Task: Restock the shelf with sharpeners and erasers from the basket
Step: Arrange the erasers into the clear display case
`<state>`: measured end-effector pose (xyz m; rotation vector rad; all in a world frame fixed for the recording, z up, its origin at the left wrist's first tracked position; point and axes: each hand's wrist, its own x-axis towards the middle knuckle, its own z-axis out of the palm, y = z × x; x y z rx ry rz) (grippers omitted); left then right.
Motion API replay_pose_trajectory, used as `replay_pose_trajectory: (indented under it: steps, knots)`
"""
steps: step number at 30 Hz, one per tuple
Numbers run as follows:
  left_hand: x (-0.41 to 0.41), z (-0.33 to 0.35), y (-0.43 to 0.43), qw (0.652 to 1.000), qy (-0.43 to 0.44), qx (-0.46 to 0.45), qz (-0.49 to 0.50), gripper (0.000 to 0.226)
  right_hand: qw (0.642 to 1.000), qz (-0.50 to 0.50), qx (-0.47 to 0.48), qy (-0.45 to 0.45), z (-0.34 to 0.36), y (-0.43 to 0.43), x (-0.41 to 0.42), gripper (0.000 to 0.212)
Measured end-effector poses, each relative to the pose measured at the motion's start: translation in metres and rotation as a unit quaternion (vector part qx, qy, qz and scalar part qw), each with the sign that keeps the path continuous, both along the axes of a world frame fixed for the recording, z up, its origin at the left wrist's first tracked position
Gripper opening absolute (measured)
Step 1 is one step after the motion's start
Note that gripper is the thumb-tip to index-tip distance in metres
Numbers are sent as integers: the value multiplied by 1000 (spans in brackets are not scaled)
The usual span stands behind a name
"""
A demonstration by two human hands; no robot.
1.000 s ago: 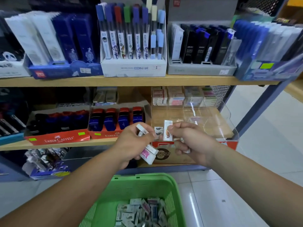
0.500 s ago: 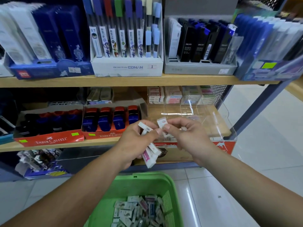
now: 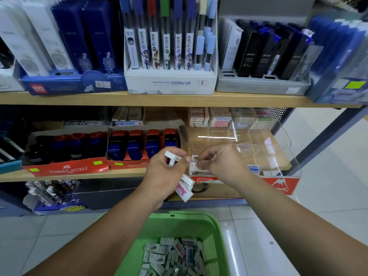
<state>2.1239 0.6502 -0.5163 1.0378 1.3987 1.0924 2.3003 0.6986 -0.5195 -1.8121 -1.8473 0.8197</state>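
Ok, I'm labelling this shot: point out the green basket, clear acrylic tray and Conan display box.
green basket (image 3: 191, 216), head view, far rim.
clear acrylic tray (image 3: 288, 154), head view, right wall.
Conan display box (image 3: 171, 83), head view, front panel.

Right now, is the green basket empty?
No, a heap of small packaged erasers lies in the bottom of the green basket.

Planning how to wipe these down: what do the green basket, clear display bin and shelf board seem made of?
Green basket: moulded plastic, matte, with slotted sides. Clear display bin: likely acrylic, glossy; see-through, with bright reflections. Shelf board: light wood or wood-look laminate, smooth; cannot tell which.
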Motion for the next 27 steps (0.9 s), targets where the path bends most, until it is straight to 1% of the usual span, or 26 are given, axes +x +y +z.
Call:
replay_pose_trajectory:
  steps: [4,7,12,13,14,16,18,20,22,27]
  knots:
    - [-5,-4,1,1000,-12,-7,-5,8,997,37,-35,-53,3,4,-1,5]
    - [-7,-7,1,1000,0,-6,-9,9,993,75,-52,-79,3,5,0,7]
    - [-4,-5,0,1000,4,-5,-18,7,993,93,-74,-21,3,5,5,11]
    - [-4,-5,0,1000,6,-3,-21,7,992,96,-75,-22,2,4,5,11]
    - [-4,-5,0,1000,7,-2,-23,8,992,101,-75,-27,1,4,5,15]
    - [-4,-4,0,1000,8,-2,-28,8,991,102,-80,-29,2,3,5,30]
    - [-5,-4,0,1000,5,-1,-29,9,993,93,-76,10,11,2,7,38]
    - [-5,-4,-1,999,5,0,-32,9,991,64,-71,93,20,-1,9,35]
    - [-4,-3,-2,999,4,-1,-37,9,979,37,-81,186,27,-5,9,30]
    - [0,1,1,998,-5,0,-67,7,937,15,-122,327,29,-8,5,34]
